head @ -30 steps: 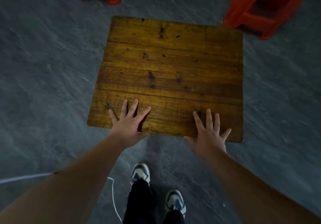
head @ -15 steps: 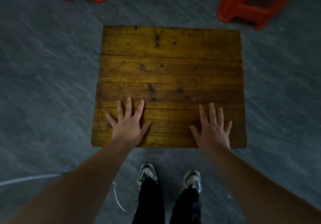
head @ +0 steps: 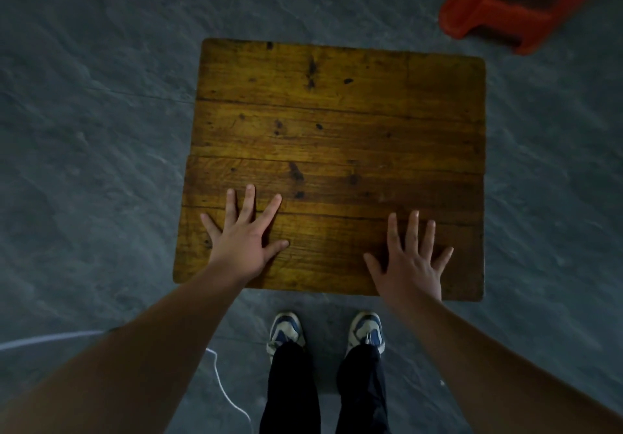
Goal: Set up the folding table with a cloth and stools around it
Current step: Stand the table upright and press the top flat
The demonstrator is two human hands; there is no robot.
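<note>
Grey floor; stools cropped; left hand, right hand spread flat on table.

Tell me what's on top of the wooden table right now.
Only the left hand and right hand, both flat with fingers spread near the near edge of the wooden table. No cloth shows on it. Whatever lies under the palms, and the table's legs beneath, are covered.

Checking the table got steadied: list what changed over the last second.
Both hands slid farther onto the square brown wooden tabletop: left hand and right hand now lie flat, fingers spread. The feet drew level. Nothing gripped; red plastic stools untouched.
</note>
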